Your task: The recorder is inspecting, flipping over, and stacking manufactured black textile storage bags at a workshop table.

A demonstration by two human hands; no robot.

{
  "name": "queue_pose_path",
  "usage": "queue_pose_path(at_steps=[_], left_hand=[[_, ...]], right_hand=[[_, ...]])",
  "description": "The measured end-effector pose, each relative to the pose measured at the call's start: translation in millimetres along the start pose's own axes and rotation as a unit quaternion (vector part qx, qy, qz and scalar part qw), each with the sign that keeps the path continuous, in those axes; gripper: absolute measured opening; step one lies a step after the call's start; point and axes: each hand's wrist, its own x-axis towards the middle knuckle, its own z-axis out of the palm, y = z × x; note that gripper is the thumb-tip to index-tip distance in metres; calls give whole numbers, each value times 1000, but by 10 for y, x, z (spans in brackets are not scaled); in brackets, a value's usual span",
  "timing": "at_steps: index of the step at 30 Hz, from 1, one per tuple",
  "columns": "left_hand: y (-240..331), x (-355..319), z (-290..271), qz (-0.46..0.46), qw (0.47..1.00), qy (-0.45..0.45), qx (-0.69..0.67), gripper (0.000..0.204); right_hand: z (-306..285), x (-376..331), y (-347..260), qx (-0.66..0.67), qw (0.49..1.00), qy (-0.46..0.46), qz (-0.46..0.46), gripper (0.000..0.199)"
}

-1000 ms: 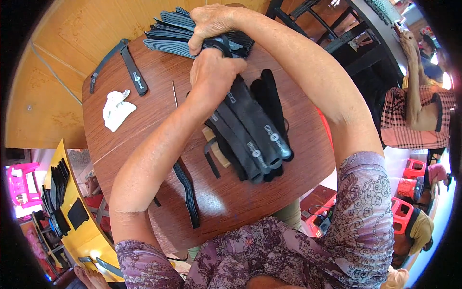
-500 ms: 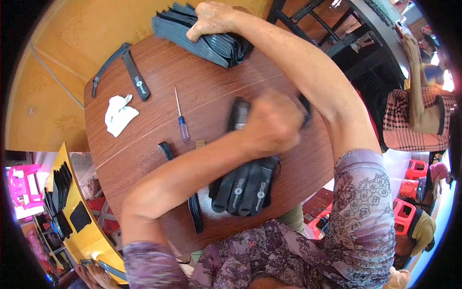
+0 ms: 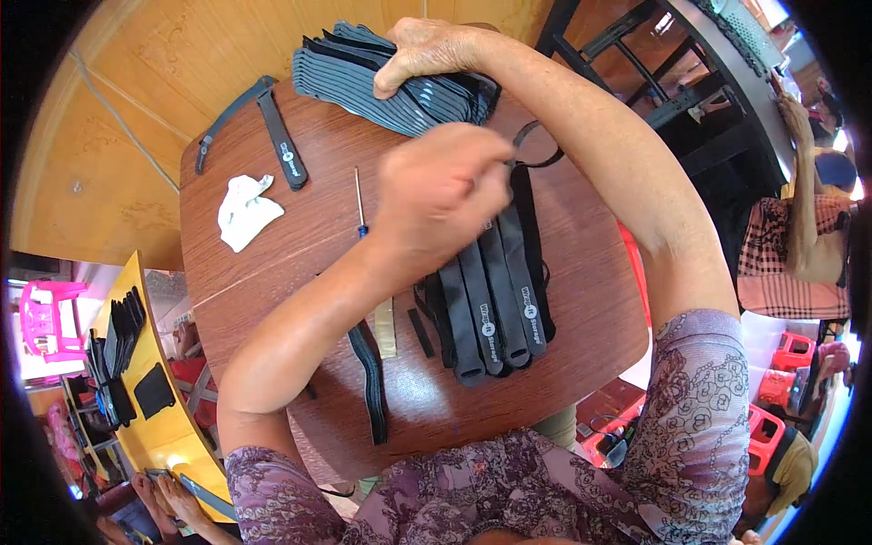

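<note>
Several black straps (image 3: 495, 304) lie just under left hand (image 3: 445, 186).

Brown wooden surface (image 3: 272, 272) strewn with black straps

A bundle of straps (image 3: 495, 300) lies mid-surface, a grey stack (image 3: 381, 82) at the far edge, two loose straps (image 3: 272, 136) far left, a white cloth (image 3: 243, 211), a small screwdriver (image 3: 360, 204), and a single strap (image 3: 371, 381) near the front edge.

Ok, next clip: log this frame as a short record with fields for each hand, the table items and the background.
left hand: fingers pinching a thin black loop above the row of black straps
right hand: resting on the grey strap pile
table: screwdriver, white cloth, single black strap
background: another person seated, far right
</note>
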Motion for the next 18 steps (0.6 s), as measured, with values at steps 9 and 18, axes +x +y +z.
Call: queue_pose_path(at_steps=[9, 18], left_hand=[[-555, 144, -547, -535, 783, 179, -261, 42], [-1001, 115, -476, -572, 673, 220, -413, 34]], right_hand=[[-53, -76, 89, 41, 997, -57, -16, 89], [-13, -91, 326, 162, 979, 53, 114, 92]])
